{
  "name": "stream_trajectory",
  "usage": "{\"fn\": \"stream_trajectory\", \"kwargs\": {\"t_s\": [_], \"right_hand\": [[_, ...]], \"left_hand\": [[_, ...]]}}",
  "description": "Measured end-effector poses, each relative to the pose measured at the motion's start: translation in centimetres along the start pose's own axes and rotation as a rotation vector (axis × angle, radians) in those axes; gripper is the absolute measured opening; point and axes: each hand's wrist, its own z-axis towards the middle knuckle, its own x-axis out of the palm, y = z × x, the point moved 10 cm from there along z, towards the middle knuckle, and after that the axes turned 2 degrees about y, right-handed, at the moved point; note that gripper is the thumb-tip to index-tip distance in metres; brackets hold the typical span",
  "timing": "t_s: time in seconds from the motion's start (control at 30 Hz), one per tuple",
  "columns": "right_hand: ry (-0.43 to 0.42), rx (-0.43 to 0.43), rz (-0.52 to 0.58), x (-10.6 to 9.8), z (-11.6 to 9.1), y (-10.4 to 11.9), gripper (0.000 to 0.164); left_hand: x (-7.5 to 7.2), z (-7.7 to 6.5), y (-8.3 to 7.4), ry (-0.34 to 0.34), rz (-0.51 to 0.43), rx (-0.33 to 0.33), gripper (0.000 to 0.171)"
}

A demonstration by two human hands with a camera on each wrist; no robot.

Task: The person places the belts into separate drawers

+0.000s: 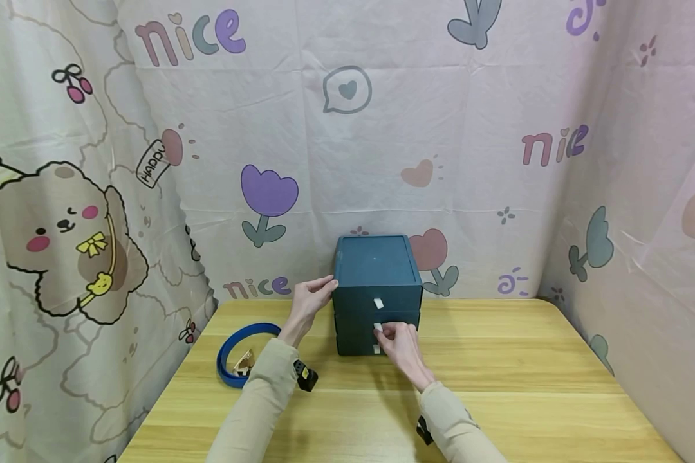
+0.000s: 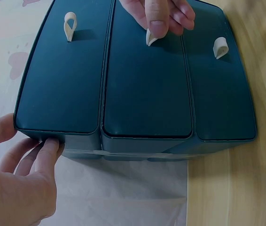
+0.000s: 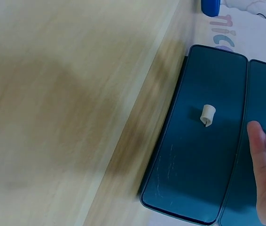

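Note:
A dark teal drawer box (image 1: 376,260) stands at the back of the table, its three stacked drawers closed and each fitted with a small white loop tab. My right hand (image 1: 401,347) pinches the middle drawer's pull tab (image 2: 148,37) between thumb and fingers. At the box's upper left corner, my left hand (image 1: 311,301) holds on, with bent fingers against its side in the left wrist view. The top tab (image 1: 379,303) and the bottom tab (image 3: 208,114) hang free, above and below the right hand.
A coiled blue belt (image 1: 224,352) with a gold buckle (image 1: 244,361) lies left of the box, partly behind the left forearm. The wooden table (image 1: 521,373) extends to the right. Printed curtains (image 1: 382,141) hang close behind the box and at both sides.

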Motion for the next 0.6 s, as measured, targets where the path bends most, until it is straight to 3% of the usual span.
{"fn": "stream_trajectory", "kwargs": {"t_s": [0.6], "right_hand": [[-0.036,-0.037,0.008,-1.3,0.1,0.5,0.016]], "left_hand": [[-0.1,0.1,0.1,-0.003,-0.008,-0.002,0.04]]}}
